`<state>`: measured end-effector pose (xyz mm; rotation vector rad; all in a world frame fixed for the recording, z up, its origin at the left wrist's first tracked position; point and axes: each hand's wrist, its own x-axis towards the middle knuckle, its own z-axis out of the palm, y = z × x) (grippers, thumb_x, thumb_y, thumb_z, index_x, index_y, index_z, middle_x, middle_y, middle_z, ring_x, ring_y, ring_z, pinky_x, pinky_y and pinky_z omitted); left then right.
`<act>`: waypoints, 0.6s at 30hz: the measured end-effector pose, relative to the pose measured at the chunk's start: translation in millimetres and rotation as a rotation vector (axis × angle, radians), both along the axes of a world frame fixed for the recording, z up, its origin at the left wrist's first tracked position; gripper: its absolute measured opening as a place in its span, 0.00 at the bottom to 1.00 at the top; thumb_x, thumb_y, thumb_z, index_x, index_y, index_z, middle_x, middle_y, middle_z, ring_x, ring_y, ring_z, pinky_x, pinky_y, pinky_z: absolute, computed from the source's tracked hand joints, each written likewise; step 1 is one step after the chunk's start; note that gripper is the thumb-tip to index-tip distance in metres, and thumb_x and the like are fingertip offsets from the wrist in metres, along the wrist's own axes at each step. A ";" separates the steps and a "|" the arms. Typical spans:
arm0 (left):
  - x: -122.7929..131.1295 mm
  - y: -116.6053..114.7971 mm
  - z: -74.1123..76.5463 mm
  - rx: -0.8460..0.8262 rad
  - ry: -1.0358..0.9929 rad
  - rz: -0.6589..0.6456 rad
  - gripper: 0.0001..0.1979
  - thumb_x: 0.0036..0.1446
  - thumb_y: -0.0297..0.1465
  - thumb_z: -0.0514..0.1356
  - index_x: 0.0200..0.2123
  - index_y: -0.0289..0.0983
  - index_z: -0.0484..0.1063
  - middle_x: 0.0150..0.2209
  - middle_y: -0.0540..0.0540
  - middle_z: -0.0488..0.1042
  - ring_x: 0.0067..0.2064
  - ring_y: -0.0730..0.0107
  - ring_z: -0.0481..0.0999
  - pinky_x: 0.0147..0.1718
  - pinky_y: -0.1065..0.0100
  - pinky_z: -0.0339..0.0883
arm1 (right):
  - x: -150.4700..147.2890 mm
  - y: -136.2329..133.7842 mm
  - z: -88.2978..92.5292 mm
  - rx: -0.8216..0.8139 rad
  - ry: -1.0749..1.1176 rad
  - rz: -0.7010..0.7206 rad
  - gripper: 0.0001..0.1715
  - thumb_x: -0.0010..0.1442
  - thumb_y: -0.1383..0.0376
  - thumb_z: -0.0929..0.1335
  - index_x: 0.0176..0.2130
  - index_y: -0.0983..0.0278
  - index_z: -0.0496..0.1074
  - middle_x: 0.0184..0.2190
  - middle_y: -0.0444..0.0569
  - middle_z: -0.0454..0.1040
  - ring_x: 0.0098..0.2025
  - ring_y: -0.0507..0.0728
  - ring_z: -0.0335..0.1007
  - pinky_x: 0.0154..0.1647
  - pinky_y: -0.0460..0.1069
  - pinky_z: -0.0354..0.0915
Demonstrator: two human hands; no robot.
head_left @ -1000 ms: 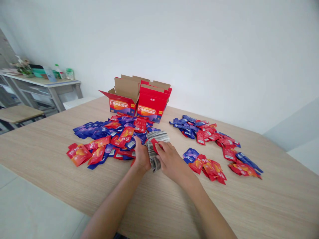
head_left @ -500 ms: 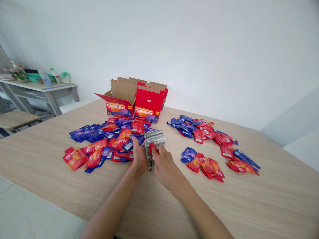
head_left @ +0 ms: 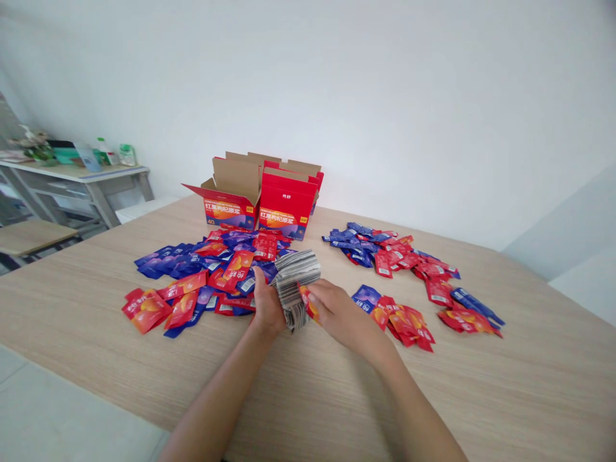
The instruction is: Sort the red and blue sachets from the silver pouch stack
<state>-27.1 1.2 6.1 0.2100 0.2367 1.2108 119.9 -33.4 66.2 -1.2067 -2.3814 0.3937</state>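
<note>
My left hand [head_left: 269,307] holds a grey-striped cloth [head_left: 296,276], its thumb pointing up along the cloth's left side. Between the closed fingers of my right hand [head_left: 337,314] is a red sachet [head_left: 308,303], right beside the cloth. A heap of red and blue sachets [head_left: 221,269] spreads over the table to the left of and behind my left hand. Just right of my right hand lies a small group of sachets [head_left: 399,321], mostly red with one blue.
Open red cartons [head_left: 286,199] stand behind the heap, against the wall. More sachets [head_left: 385,247] lie in a trail toward the right of the wooden table [head_left: 481,398]. At the far left are a desk [head_left: 72,170] with bottles and a stool [head_left: 36,234].
My right hand has moved slightly right, away from the cloth, with the red sachet in its fingers. More of the sachet and the cloth now shows. My left hand has barely moved.
</note>
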 end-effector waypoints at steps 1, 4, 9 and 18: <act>0.5 -0.3 -0.6 -0.001 -0.002 0.006 0.47 0.58 0.63 0.37 0.57 0.31 0.71 0.50 0.33 0.79 0.55 0.45 0.76 0.55 0.47 0.66 | -0.9 0.8 -0.9 0.049 0.074 -0.059 0.15 0.71 0.69 0.57 0.40 0.61 0.72 0.39 0.49 0.73 0.43 0.57 0.71 0.47 0.50 0.66; 1.7 -2.7 0.5 -0.006 -0.010 0.030 0.46 0.59 0.63 0.38 0.54 0.31 0.74 0.48 0.34 0.80 0.54 0.47 0.76 0.56 0.50 0.66 | -14.4 -0.1 -11.8 0.268 0.217 -0.272 0.17 0.71 0.68 0.56 0.50 0.63 0.70 0.46 0.55 0.72 0.49 0.60 0.69 0.53 0.55 0.65; 2.4 -5.8 0.9 0.010 0.006 0.104 0.38 0.65 0.56 0.39 0.37 0.33 0.78 0.39 0.38 0.81 0.50 0.54 0.79 0.54 0.57 0.68 | -51.8 -2.7 -57.7 0.424 0.282 -0.212 0.22 0.69 0.69 0.58 0.60 0.64 0.65 0.56 0.59 0.67 0.59 0.62 0.63 0.60 0.58 0.63; 14.2 -7.8 -0.9 -0.127 0.040 0.049 0.37 0.64 0.57 0.41 0.36 0.34 0.78 0.38 0.39 0.81 0.52 0.55 0.77 0.56 0.59 0.66 | -54.3 3.9 -74.7 0.335 0.568 -0.243 0.20 0.70 0.65 0.60 0.58 0.59 0.69 0.55 0.55 0.69 0.59 0.59 0.65 0.62 0.58 0.64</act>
